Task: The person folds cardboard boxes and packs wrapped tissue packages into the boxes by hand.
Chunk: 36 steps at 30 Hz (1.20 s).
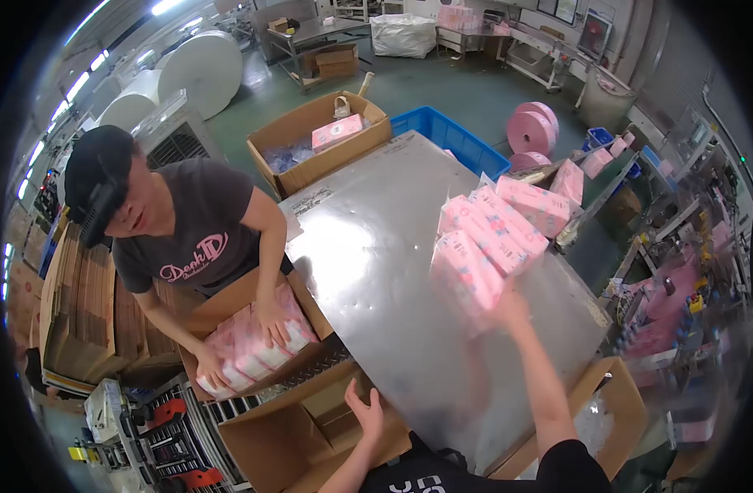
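Observation:
My left hand (366, 410) is held over an open cardboard box (265, 440) at the table's near left corner. Its fingers are apart and nothing is in them. My right hand (510, 307) is at the near end of a pink tissue pack (468, 267) on the metal table. Motion blurs this hand and the pack's near end, so I cannot tell whether the fingers grip it. Several more pink tissue packs (508, 228) lie beside and behind that pack, some at angles and leaning together.
Across from me a person presses wrapped packs (257, 341) into a cardboard box (194, 329). On the metal table's (376, 271) far side stand another cardboard box (265, 135) and a blue crate (442, 131). A further box (627, 411) is at my right. Machinery stands beyond the right edge.

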Tool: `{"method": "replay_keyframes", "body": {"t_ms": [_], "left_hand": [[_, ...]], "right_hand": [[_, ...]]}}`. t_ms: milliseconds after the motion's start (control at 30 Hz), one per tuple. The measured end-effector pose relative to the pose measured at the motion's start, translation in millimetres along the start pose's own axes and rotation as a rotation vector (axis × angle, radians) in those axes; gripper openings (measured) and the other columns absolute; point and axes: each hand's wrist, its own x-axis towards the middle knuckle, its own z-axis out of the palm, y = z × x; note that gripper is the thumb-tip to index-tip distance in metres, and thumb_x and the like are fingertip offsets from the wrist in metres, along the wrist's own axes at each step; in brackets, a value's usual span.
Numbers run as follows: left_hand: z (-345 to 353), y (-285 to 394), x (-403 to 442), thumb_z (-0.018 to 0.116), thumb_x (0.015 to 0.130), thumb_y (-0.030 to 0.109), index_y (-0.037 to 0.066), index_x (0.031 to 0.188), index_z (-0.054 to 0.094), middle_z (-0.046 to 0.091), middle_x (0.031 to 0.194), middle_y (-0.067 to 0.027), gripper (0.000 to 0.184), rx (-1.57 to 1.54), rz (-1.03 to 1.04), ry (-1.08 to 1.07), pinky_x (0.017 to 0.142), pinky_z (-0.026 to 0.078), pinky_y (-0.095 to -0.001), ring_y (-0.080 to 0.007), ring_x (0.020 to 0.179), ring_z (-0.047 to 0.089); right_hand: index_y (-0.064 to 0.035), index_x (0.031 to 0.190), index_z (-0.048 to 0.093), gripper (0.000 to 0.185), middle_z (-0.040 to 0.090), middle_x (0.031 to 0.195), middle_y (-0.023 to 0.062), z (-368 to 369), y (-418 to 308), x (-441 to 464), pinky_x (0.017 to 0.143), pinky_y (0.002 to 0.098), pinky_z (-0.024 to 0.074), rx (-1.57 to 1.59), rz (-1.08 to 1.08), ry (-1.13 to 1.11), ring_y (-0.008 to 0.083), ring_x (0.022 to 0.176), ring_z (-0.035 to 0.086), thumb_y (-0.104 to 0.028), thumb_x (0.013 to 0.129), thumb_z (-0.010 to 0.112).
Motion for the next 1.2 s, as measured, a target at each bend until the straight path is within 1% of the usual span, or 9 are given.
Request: {"method": "replay_keyframes", "body": {"t_ms": [33, 100, 200, 333, 467, 667, 733, 1033, 1200], "left_hand": [[-2, 38, 2, 0.067, 0.088, 0.017, 0.003, 0.14, 0.042, 0.047, 0.129, -0.0166, 0.059, 0.014, 0.308, -0.032, 0.107, 0.037, -0.0406, -0.0286, 0.124, 0.046], [7, 73, 21, 0.065, 0.09, 0.013, 0.001, 0.144, 0.035, 0.051, 0.129, -0.0161, 0.063, -0.213, 0.256, -0.38, 0.104, 0.041, -0.0374, -0.0263, 0.12, 0.051], [51, 107, 59, 0.073, 0.084, 0.041, 0.001, 0.151, 0.023, 0.044, 0.134, -0.0286, 0.092, 0.063, 0.413, -0.292, 0.104, 0.04, -0.0443, -0.0382, 0.125, 0.048], [69, 188, 91, 0.078, 0.069, 0.047, 0.009, 0.154, 0.018, 0.034, 0.14, -0.0345, 0.11, 0.615, 0.463, -0.259, 0.1, 0.043, -0.0498, -0.0486, 0.127, 0.042], [68, 206, 108, 0.078, 0.064, 0.041, 0.021, 0.154, 0.022, 0.039, 0.134, -0.0317, 0.107, 0.761, 0.376, -0.386, 0.091, 0.049, -0.0506, -0.0485, 0.118, 0.049], [47, 203, 132, 0.074, 0.067, 0.046, 0.022, 0.152, 0.03, 0.045, 0.128, -0.0304, 0.099, 0.777, 0.396, -0.362, 0.088, 0.051, -0.0495, -0.0462, 0.108, 0.057], [45, 208, 134, 0.07, 0.071, 0.046, 0.021, 0.151, 0.032, 0.046, 0.127, -0.0314, 0.092, 0.767, 0.365, -0.39, 0.088, 0.051, -0.0497, -0.0459, 0.109, 0.057], [73, 207, 67, 0.065, 0.076, 0.067, 0.008, 0.152, 0.026, 0.03, 0.144, -0.0367, 0.104, 0.825, 0.313, -0.291, 0.097, 0.046, -0.0518, -0.0496, 0.125, 0.047], [92, 198, 106, 0.065, 0.076, 0.068, 0.009, 0.152, 0.023, 0.029, 0.145, -0.0364, 0.105, 0.755, 0.333, -0.254, 0.091, 0.05, -0.0551, -0.0495, 0.117, 0.054]], "right_hand": [[0.0028, 0.151, 0.013, 0.123, 0.06, 0.12, 0.0262, 7, -12, -13, 0.088, 0.0441, 0.0532, -0.046, -0.005, -0.061, 0.0407, 0.098, 0.066, -0.054, 0.064, 0.08], [0.005, 0.149, 0.02, 0.12, 0.063, 0.116, 0.0242, 40, -23, -38, 0.087, 0.0442, 0.0528, 0.039, -0.231, -0.103, 0.0382, 0.098, 0.066, -0.057, 0.064, 0.078], [0.0073, 0.144, 0.03, 0.11, 0.063, 0.118, 0.0237, -5, -55, -32, 0.091, 0.0443, 0.0505, 0.185, -0.392, -0.448, 0.0392, 0.103, 0.064, -0.057, 0.068, 0.076], [0.0058, 0.141, 0.037, 0.098, 0.051, 0.136, 0.0203, -5, -36, 77, 0.109, 0.0493, 0.0317, -0.064, -0.34, 0.541, 0.0344, 0.13, 0.044, -0.053, 0.072, 0.074], [0.0051, 0.139, 0.039, 0.096, 0.044, 0.143, 0.0187, -6, -11, 102, 0.111, 0.0541, 0.0268, -0.146, -0.296, 0.488, 0.0325, 0.135, 0.039, -0.049, 0.07, 0.077], [-0.0032, 0.136, 0.046, 0.076, 0.045, 0.142, 0.0186, -47, 3, 42, 0.114, 0.0572, 0.0218, -0.324, -0.592, -0.302, 0.0301, 0.14, 0.035, -0.031, 0.072, 0.076], [-0.0055, 0.136, 0.048, 0.067, 0.042, 0.145, 0.0203, -30, 8, 46, 0.113, 0.0587, 0.0222, -0.335, -1.154, -0.005, 0.0295, 0.143, 0.031, -0.019, 0.074, 0.072], [0.0024, 0.139, 0.043, 0.077, 0.05, 0.137, 0.0251, -61, 37, 262, 0.108, 0.0405, 0.0385, 0.217, -0.34, 0.249, 0.0366, 0.129, 0.047, -0.021, 0.074, 0.077], [0.0028, 0.141, 0.041, 0.092, 0.055, 0.134, 0.0209, -78, 45, 201, 0.102, 0.0394, 0.0452, 0.276, -0.306, -0.215, 0.0312, 0.121, 0.056, -0.041, 0.071, 0.081]]}}
